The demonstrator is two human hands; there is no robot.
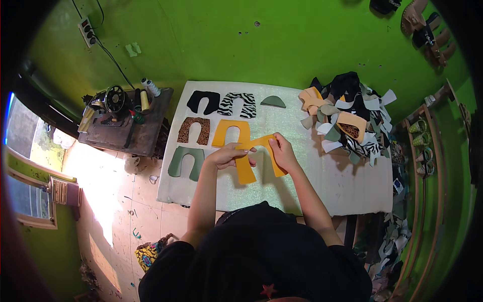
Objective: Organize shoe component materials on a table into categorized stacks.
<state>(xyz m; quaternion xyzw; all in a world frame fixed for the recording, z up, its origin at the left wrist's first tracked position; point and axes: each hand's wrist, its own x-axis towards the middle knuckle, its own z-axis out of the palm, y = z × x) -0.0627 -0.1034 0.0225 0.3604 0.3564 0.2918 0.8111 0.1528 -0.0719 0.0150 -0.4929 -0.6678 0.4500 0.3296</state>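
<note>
Hands pinch one yellow cutout over the bench's middle: left hand grips its left side, right hand its top edge. Keep it flat and level, clear of the laid-out yellow piece behind.

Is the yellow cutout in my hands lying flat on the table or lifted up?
Lifted: the yellow cutout is held by its top edge between left hand and right hand, above the table.
</note>
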